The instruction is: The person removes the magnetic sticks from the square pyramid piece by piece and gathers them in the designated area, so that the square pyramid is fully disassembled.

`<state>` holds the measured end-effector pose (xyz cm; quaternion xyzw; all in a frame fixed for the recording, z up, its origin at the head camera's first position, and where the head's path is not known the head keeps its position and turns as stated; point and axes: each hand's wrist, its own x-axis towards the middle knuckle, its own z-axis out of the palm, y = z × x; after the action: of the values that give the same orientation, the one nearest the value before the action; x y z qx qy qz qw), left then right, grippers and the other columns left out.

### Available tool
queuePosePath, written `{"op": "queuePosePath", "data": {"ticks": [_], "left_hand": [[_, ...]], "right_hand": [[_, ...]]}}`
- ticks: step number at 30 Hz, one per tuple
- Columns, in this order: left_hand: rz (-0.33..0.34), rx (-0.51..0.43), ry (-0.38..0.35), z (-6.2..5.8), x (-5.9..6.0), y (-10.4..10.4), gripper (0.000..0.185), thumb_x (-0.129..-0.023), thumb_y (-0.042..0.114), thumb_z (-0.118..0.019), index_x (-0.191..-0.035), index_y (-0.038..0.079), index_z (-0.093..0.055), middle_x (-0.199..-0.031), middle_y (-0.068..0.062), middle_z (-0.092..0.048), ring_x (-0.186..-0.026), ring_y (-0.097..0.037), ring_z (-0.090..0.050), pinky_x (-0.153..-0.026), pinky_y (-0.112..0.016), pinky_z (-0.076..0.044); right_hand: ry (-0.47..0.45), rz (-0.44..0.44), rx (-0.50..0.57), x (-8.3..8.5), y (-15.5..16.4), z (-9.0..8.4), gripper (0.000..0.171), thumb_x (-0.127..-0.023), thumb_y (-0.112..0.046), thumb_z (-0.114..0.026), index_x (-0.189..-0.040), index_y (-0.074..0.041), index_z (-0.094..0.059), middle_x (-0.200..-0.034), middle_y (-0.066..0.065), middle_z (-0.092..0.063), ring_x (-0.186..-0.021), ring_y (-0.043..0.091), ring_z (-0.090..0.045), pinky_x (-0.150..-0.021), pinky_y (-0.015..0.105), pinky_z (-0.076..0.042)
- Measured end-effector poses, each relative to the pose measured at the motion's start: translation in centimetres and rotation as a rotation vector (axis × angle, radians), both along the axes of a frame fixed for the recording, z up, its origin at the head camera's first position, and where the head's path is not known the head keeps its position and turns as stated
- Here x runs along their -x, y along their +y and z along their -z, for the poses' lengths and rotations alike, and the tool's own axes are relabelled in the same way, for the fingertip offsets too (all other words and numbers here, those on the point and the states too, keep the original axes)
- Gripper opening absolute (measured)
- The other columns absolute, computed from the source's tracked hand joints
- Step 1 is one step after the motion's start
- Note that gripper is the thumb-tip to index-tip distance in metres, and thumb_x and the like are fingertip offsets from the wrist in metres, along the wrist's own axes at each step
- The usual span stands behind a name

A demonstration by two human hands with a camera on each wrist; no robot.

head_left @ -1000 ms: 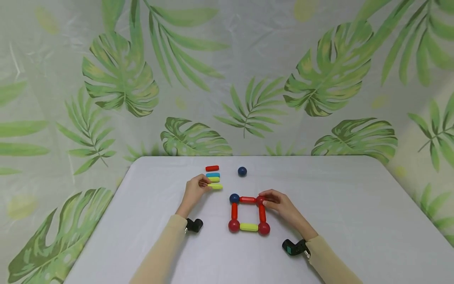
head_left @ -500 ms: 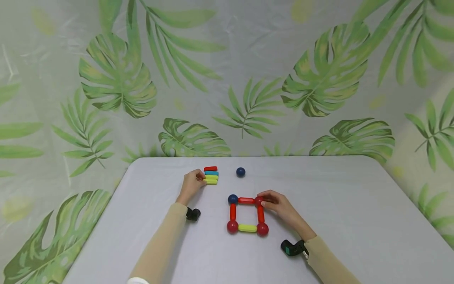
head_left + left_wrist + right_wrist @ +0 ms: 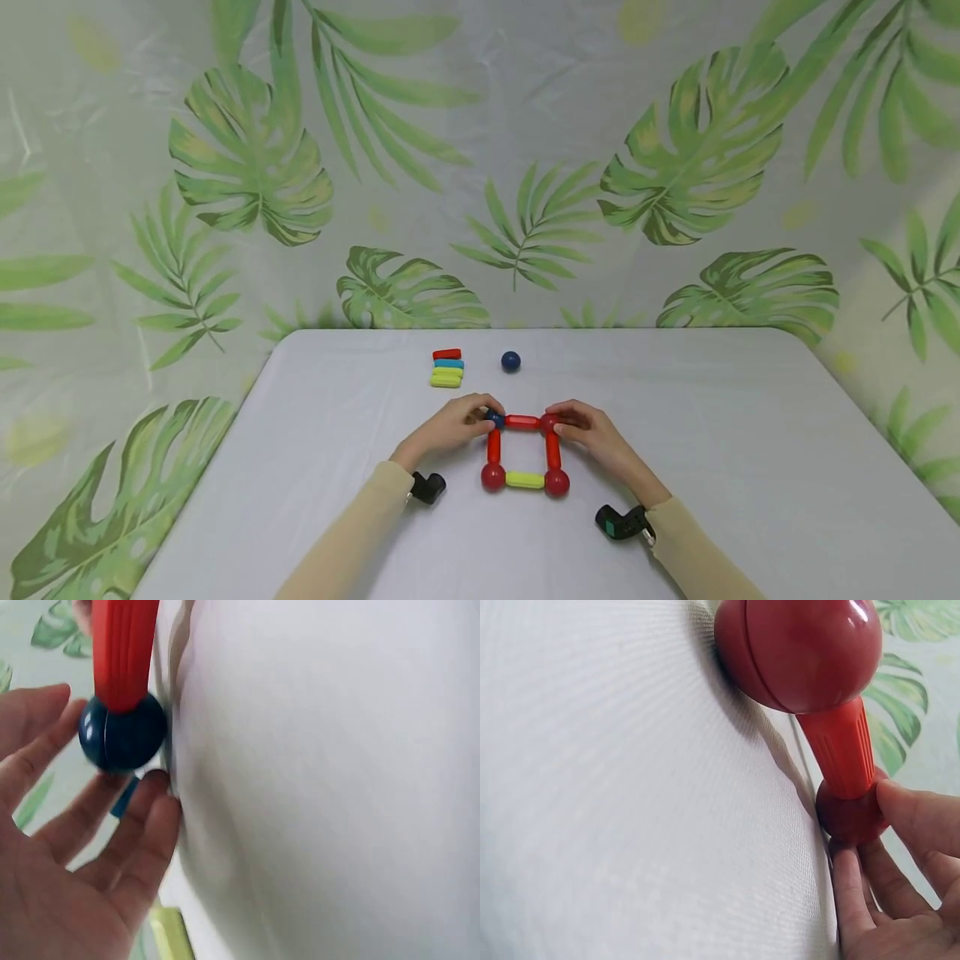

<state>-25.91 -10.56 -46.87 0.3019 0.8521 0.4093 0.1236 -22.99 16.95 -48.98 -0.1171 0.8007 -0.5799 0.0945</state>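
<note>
Left hand [image 3: 453, 425] had moved from yellow rods [image 3: 446, 382] to the blue ball [image 3: 124, 742] on the square frame [image 3: 522, 422], fingers curled round it; right hand [image 3: 591, 431] pinched the far red ball [image 3: 849, 815]. Both far corners were held.

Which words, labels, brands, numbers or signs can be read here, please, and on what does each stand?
None is readable. No text shows on the red balls, dark-blue balls, red rods, yellow-green rods, blue rod or leaf-printed backdrop.
The teal patch on the black right-wrist device is too small to judge.
</note>
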Motion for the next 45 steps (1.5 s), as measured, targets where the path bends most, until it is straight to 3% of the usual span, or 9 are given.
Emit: {"op": "queuePosePath", "data": {"ticks": [6,13,16,19,23,26,36,41,45], "left_hand": [[-0.044,0.188,0.063,-0.5,0.0,2.0,0.018,-0.089,0.009,-0.062,-0.106,0.016,-0.059,-0.1,-0.001,-0.055,-0.089,-0.017,-0.051,-0.077,-0.028,-0.046],[-0.051,0.318,0.243,0.0,-0.2,2.7,0.014,-0.085,0.012,-0.066,-0.098,0.018,-0.067,-0.099,-0.002,-0.049,-0.087,-0.018,-0.048,-0.077,-0.029,-0.044],[-0.108,0.243,0.239,0.1,-0.3,2.7,0.011,-0.088,0.013,-0.066,-0.098,0.018,-0.068,-0.102,-0.002,-0.047,-0.09,-0.018,-0.049,-0.081,-0.03,-0.045],[-0.201,0.07,0.173,0.0,0.0,2.7,0.013,-0.09,0.011,-0.066,-0.103,0.013,-0.067,-0.104,-0.005,-0.049,-0.092,-0.02,-0.052,-0.084,-0.031,-0.047],[-0.332,-0.168,0.108,-0.4,1.4,3.2,0.023,-0.087,-0.001,-0.067,-0.11,0.002,-0.063,-0.108,-0.014,-0.055,-0.096,-0.027,-0.058,-0.087,-0.035,-0.05],[-0.429,-0.244,0.085,-0.5,2.7,3.7,0.028,-0.083,-0.007,-0.068,-0.11,-0.004,-0.06,-0.11,-0.018,-0.058,-0.099,-0.03,-0.06,-0.086,-0.036,-0.051],[-0.585,-0.157,0.06,0.7,5.4,4.9,0.024,-0.085,-0.003,-0.068,-0.108,-0.003,-0.062,-0.108,-0.017,-0.063,-0.096,-0.029,-0.059,-0.084,-0.037,-0.05],[-0.557,-0.155,0.06,0.7,5.7,4.6,0.028,-0.086,0.0,-0.068,-0.113,-0.002,-0.06,-0.114,-0.018,-0.061,-0.098,-0.03,-0.058,-0.087,-0.038,-0.049],[-0.483,-0.13,0.122,0.2,4.7,4.1,0.031,-0.086,0.001,-0.068,-0.116,0.0,-0.06,-0.117,-0.018,-0.056,-0.104,-0.032,-0.055,-0.09,-0.04,-0.047]], "right_hand": [[0.033,-0.019,0.0,-0.1,-0.1,-0.3,0.029,-0.095,-0.01,-0.059,-0.121,0.002,-0.058,-0.117,0.017,-0.06,-0.107,0.03,-0.056,-0.093,0.039,-0.047],[0.067,-0.04,0.002,0.0,0.2,0.4,0.031,-0.094,-0.018,-0.062,-0.12,-0.001,-0.06,-0.114,0.011,-0.062,-0.104,0.022,-0.058,-0.09,0.032,-0.049],[0.074,-0.044,0.01,-0.1,0.3,0.4,0.031,-0.094,-0.02,-0.062,-0.12,-0.002,-0.06,-0.114,0.009,-0.062,-0.104,0.021,-0.058,-0.088,0.026,-0.048],[0.064,-0.03,0.025,-0.1,0.4,0.5,0.03,-0.093,-0.02,-0.064,-0.118,-0.005,-0.062,-0.113,0.007,-0.063,-0.103,0.019,-0.059,-0.087,0.024,-0.048],[0.064,-0.014,0.018,-0.2,0.4,0.4,0.029,-0.093,-0.018,-0.063,-0.118,-0.004,-0.062,-0.114,0.009,-0.063,-0.103,0.021,-0.058,-0.087,0.026,-0.049],[0.045,-0.006,0.006,-0.2,0.3,0.3,0.029,-0.094,-0.014,-0.061,-0.12,-0.002,-0.06,-0.116,0.012,-0.061,-0.105,0.025,-0.057,-0.09,0.033,-0.049],[-0.003,0.003,0.015,-0.3,-0.2,0.1,0.029,-0.094,-0.008,-0.06,-0.121,-0.001,-0.06,-0.119,0.014,-0.06,-0.11,0.029,-0.055,-0.093,0.037,-0.047],[0.012,0.007,0.006,-0.3,-0.1,0.0,0.029,-0.093,-0.009,-0.061,-0.121,-0.002,-0.06,-0.117,0.013,-0.06,-0.108,0.028,-0.055,-0.091,0.037,-0.048],[0.041,-0.006,0.001,-0.4,0.1,0.1,0.03,-0.093,-0.01,-0.06,-0.121,0.0,-0.06,-0.117,0.013,-0.06,-0.106,0.026,-0.056,-0.089,0.035,-0.049]]}}
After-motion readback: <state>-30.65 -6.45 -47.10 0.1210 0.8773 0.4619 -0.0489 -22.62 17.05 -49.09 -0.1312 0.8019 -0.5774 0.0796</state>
